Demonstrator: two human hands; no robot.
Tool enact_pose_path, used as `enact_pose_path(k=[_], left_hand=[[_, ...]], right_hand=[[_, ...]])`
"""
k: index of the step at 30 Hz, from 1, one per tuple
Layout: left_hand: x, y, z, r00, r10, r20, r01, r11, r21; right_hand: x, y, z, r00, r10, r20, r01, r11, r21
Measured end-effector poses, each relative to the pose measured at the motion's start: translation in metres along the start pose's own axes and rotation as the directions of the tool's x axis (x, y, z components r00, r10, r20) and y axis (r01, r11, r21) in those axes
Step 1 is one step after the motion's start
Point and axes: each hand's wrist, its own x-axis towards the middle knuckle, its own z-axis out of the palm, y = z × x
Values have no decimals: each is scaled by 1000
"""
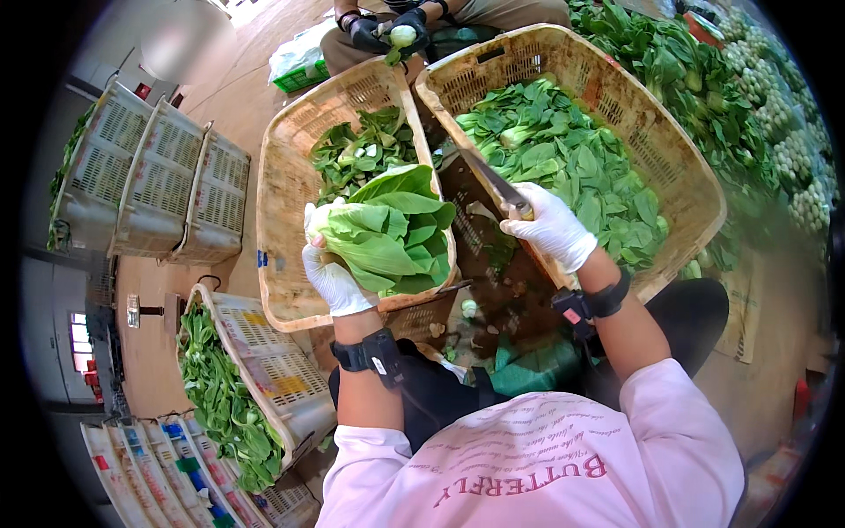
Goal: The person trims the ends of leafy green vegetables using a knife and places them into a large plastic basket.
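Observation:
My left hand point(332, 268), in a white glove, is closed around the pale base of a leafy head of bok choy point(392, 231). Its green leaves spread to the right, above the left crate point(277, 216), where loose leaves and trimmings point(365, 145) lie. In a white glove too, my right hand point(550, 227) grips the handle of a knife point(500, 185) whose blade points up and left. That hand is over the near left rim of the right crate point(695, 207), which holds many bok choy point(563, 158). Knife and held bok choy are apart.
Across from me a person's dark-gloved hands point(392, 33) hold another bok choy. A large pile of bok choy point(704, 88) lies at the far right. Stacked white crates point(172, 176) stand at left, with a filled crate point(229, 387) nearer. Scraps litter the floor point(506, 308) between the crates.

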Motion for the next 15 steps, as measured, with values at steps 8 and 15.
enact_pose_path(k=[8, 15], left_hand=[[-27, -44, 48, 850, -221, 478, -196, 710, 677], [-63, -116, 102, 571, -702, 426, 473, 705, 529]], right_hand=[[-10, -38, -20, 994, -101, -45, 105, 991, 87], [-67, -19, -103, 881, 406, 243, -469, 812, 346]])
